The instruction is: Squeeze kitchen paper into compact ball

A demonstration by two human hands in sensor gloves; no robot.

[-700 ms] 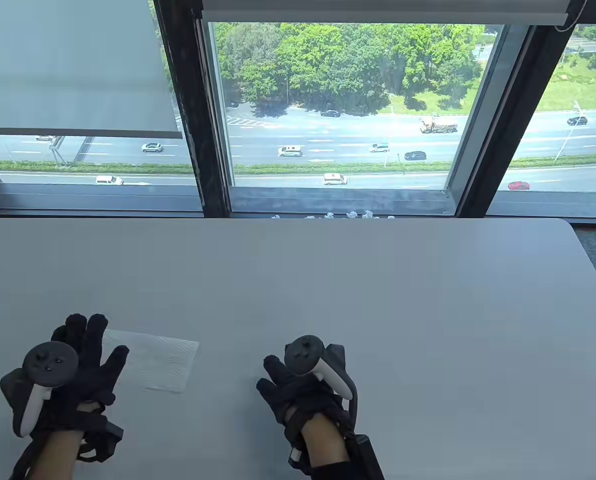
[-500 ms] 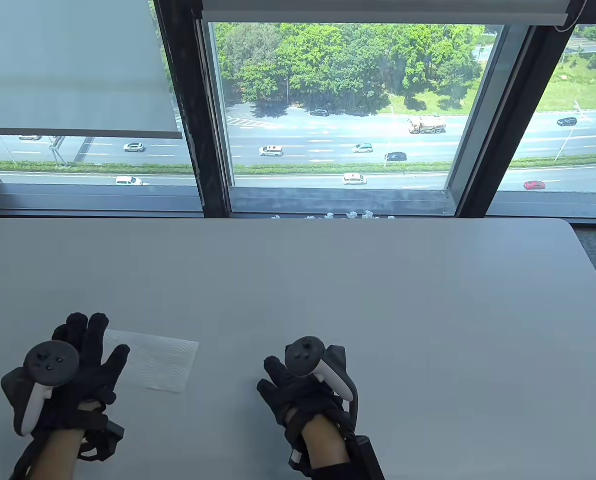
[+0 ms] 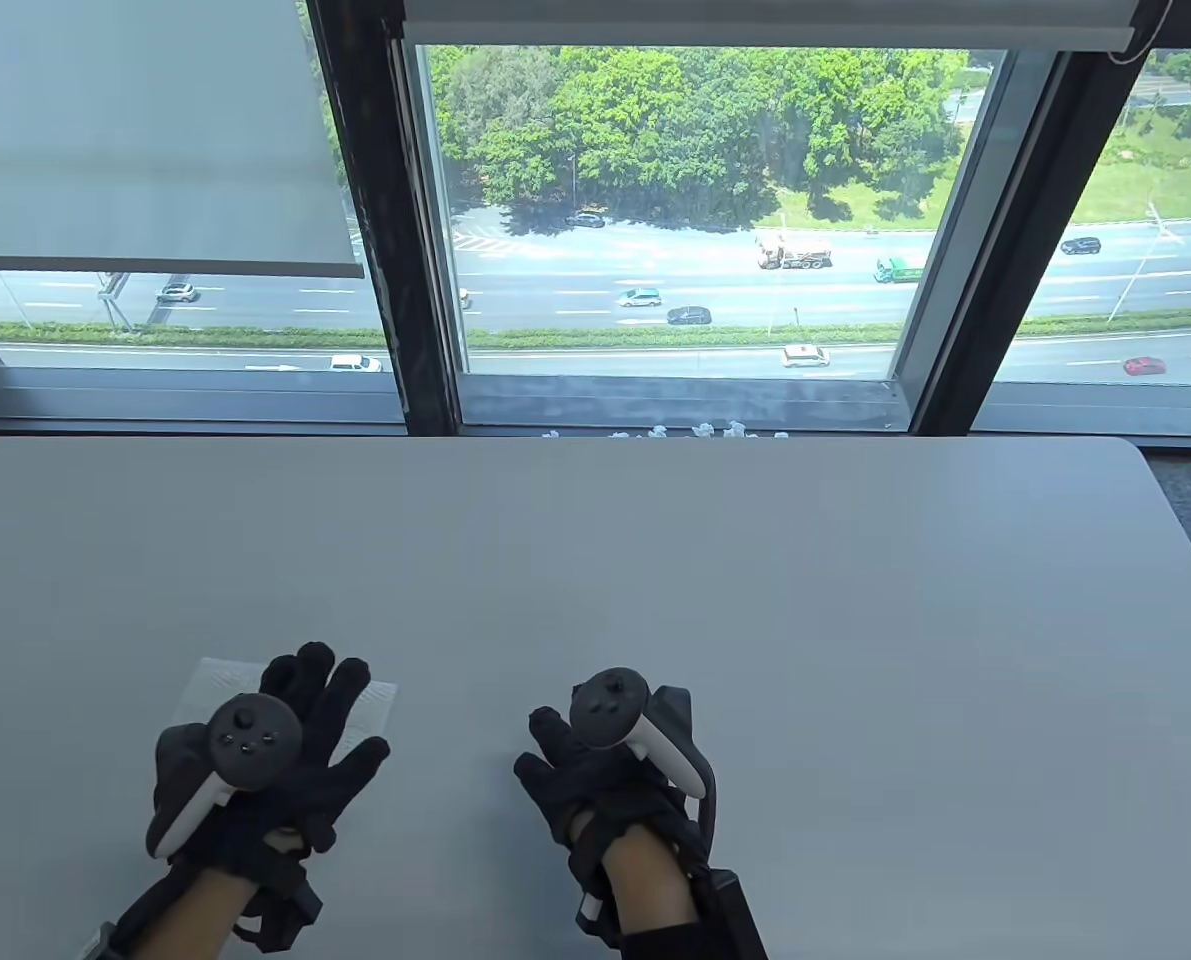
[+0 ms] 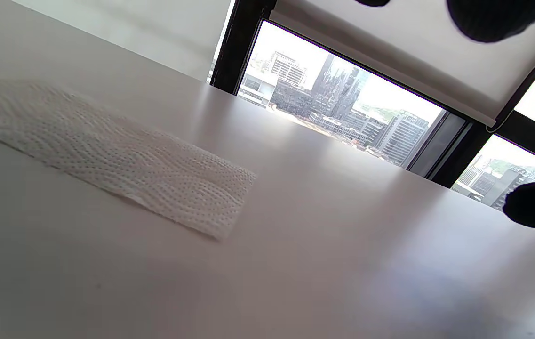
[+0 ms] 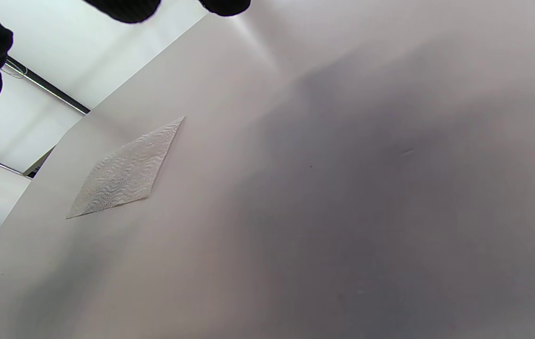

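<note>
Kitchen paper (image 3: 205, 685) lies flat on the table (image 3: 755, 560) at its near left part, a single embossed sheet not yet creased or gathered, so the squeezing looks not begun. Going from the left: the sheet's left edge shows bare beside the glove, and its long axis runs roughly left to right across the table view, with the far right corner peeking out past the fingers. Over its middle hangs the left hand (image 3: 285, 760), fingers spread and empty; the left wrist view shows the paper (image 4: 107, 160) lying undisturbed with the fingertips (image 4: 498, 19) above it and apart from it, so this hand hovers rather than presses. Whether any part of the palm touches the sheet cannot be told from the table view. Further right, well apart from the paper, the right hand (image 3: 605, 770) sits low at the table with fingers loosely curled and holding nothing; from its wrist camera the sheet (image 5: 126, 172) lies off to the left, clear of it. The left hand is plainly the nearer one, directly above its target, so the likely next move is straight down and a closing of the fingers to bunch the sheet inward
</note>
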